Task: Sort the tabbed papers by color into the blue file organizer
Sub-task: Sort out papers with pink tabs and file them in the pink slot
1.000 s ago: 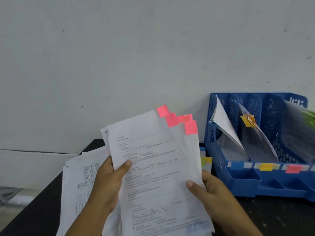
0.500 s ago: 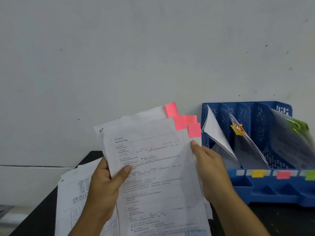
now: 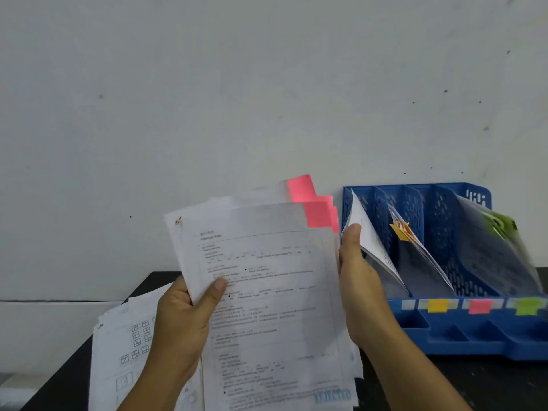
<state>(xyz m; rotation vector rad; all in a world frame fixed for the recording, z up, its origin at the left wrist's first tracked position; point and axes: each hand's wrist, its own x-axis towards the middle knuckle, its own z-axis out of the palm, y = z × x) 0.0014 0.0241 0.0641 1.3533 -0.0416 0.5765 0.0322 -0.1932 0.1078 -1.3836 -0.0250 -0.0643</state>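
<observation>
While the left hand [image 3: 181, 315] grips a sheaf of white printed papers with pink tabs [image 3: 267, 280] by its left edge, the right hand [image 3: 360, 280] steadies the right edge, fingers hidden behind the sheets. The blue plastic perforated file organizer [image 3: 474, 330] stands just beside, on the black table [image 3: 444, 381]. The loosely fanned sheets could slip apart or catch the white paper [image 3: 366, 232] leaning across the first slot.

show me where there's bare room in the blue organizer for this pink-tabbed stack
The slot above the pink label in the blue plastic file organizer looks bare, between the orange-tabbed papers and the green-tabbed papers. The other slots look crowded; the right hand touches the leftmost slot's white sheets.
</observation>
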